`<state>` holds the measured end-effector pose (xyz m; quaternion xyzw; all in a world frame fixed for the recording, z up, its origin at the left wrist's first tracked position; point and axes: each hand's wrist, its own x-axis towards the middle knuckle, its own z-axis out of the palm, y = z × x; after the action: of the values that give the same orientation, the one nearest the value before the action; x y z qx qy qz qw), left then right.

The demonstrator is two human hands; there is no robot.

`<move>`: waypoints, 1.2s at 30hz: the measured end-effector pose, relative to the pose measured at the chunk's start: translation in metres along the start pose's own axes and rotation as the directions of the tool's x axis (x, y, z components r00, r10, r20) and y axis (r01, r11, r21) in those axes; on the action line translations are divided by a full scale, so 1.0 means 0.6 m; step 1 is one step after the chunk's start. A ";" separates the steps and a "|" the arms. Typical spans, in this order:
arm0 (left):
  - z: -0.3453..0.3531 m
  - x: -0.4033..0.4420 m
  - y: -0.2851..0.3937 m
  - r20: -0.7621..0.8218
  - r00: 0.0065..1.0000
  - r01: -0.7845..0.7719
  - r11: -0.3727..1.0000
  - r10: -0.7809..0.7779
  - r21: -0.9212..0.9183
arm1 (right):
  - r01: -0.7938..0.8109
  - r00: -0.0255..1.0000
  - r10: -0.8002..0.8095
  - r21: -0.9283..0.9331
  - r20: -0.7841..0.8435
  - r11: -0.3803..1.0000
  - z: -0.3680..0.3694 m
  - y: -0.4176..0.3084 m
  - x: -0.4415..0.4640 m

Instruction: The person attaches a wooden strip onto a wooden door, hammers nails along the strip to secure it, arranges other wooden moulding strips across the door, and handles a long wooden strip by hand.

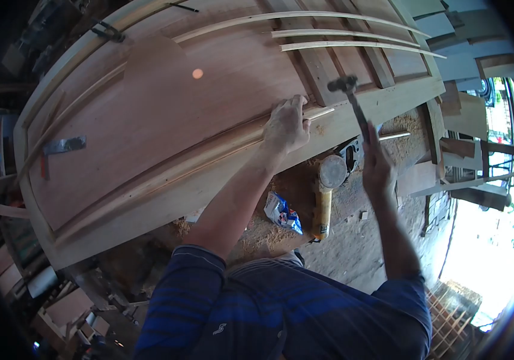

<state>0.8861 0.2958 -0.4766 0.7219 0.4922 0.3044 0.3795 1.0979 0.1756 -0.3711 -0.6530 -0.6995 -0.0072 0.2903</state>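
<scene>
Head view shows a dark, slightly blurred hammer (pixel 358 108).

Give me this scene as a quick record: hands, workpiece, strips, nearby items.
Workpiece: framed wooden panel
Left hand: on the wood strip along the panel's near side
Right hand: gripping the hammer, head blurred
Far side: three thin strips, reaching toward the right
Panel, left part: metal-bladed tool with orange end
Nearer the wearer: yellow-bodied power tool, blue-and-white packet
</scene>
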 end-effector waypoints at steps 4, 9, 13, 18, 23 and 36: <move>-0.002 -0.003 0.003 0.002 1.000 0.017 1.000 -0.017 -0.019 | -0.069 0.962 0.121 -0.212 0.246 0.975 0.022 0.011 -0.074; -0.002 -0.004 0.001 0.022 1.000 0.019 1.000 -0.020 0.018 | -0.106 0.929 0.166 -0.192 0.330 0.976 0.012 0.031 -0.052; 0.007 0.001 -0.007 0.017 1.000 0.013 0.999 -0.013 0.032 | -0.141 0.698 0.414 -0.454 0.585 0.880 -0.063 -0.044 0.150; 0.013 -0.003 -0.010 -0.025 0.999 -0.021 1.000 0.021 0.015 | 0.199 0.601 0.202 -0.390 0.773 0.899 -0.037 -0.039 0.308; 0.018 0.002 -0.017 -0.031 0.999 -0.021 1.000 0.021 -0.001 | 0.210 0.564 0.125 -0.288 0.816 0.934 -0.016 -0.018 0.354; 0.012 0.006 -0.015 0.020 0.994 -0.104 0.991 0.103 0.088 | -0.126 0.786 0.114 -0.024 0.608 0.992 -0.052 0.031 0.261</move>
<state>0.8889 0.2993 -0.4881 0.7649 0.4641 0.2960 0.3345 1.1306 0.3085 -0.2869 -0.6611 -0.7128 0.2276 0.0561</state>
